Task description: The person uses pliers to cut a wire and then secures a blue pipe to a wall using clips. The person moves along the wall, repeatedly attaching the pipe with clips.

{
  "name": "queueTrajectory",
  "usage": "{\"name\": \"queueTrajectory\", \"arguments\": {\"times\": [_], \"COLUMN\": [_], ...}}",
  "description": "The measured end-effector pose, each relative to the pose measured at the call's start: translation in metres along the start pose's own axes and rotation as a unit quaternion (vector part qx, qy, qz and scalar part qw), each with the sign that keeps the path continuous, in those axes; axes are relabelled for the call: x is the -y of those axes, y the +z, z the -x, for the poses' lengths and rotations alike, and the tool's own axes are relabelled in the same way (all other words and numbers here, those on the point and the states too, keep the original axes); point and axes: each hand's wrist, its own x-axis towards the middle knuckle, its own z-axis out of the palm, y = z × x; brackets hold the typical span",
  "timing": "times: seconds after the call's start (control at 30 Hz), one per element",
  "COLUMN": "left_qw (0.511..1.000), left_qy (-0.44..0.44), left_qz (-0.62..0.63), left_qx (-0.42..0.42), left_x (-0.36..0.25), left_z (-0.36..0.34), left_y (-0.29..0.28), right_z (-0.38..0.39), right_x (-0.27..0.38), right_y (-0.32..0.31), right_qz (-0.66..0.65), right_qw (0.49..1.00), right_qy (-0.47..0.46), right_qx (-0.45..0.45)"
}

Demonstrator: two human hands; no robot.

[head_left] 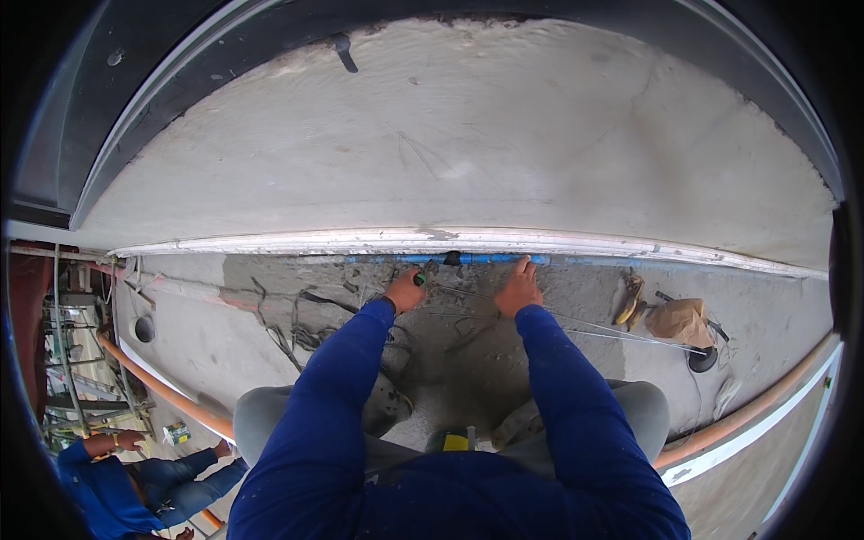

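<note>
A blue pipe (490,258) runs along the foot of the wall, with a black piece (453,258) around it or against it. My left hand (402,292) is closed on a tool with a green-and-black end (419,279), just below the pipe and left of the black piece; the tool's kind is hidden by my grip. To the right, my right hand (519,290) reaches up to the pipe, its fingers stretched out and the tips resting on it. Thin metal rods (612,331) lie on the rough cement floor, running from between my hands toward the right.
A white strip (360,241) edges the grey wall (468,135) above the pipe. Dark cables (283,337) lie at left. Yellow-brown footwear (630,301), a brown paper bag (678,320) and a round black object (702,360) lie at right. Beyond an orange rail (166,391) is another person (117,486).
</note>
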Motion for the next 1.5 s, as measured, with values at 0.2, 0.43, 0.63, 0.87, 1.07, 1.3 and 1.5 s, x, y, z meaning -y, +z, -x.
{"name": "queueTrajectory", "arguments": {"times": [0.2, 0.43, 0.63, 0.87, 1.07, 1.3, 1.5], "left_qw": [0.947, 0.986, 0.976, 0.959, 0.926, 0.815, 0.74], "left_qy": [0.086, 0.002, -0.124, -0.157, -0.185, -0.157, -0.117], "left_qz": [-0.287, -0.166, 0.172, 0.225, 0.32, 0.535, 0.639], "left_qx": [-0.112, -0.033, 0.046, 0.066, 0.075, 0.155, 0.173], "left_x": [-0.061, -0.004, -0.001, -0.02, -0.041, -0.02, -0.013], "left_z": [0.023, 0.026, 0.01, 0.004, 0.01, 0.006, -0.003], "left_y": [-0.016, 0.001, 0.035, 0.04, 0.039, 0.044, 0.061], "right_z": [0.001, -0.001, -0.007, -0.004, -0.005, -0.013, -0.006], "right_x": [0.001, -0.001, -0.012, -0.008, -0.01, -0.011, -0.005], "right_y": [-0.006, -0.003, 0.0, 0.002, 0.003, 0.012, 0.002], "right_qz": [0.028, -0.009, -0.013, 0.003, 0.005, 0.017, 0.015], "right_qw": [0.999, 1.0, 1.0, 1.0, 1.0, 1.0, 1.0], "right_qy": [0.035, 0.023, 0.019, 0.013, 0.021, 0.009, 0.001], "right_qx": [-0.01, 0.005, -0.003, -0.013, -0.013, -0.02, 0.002]}}
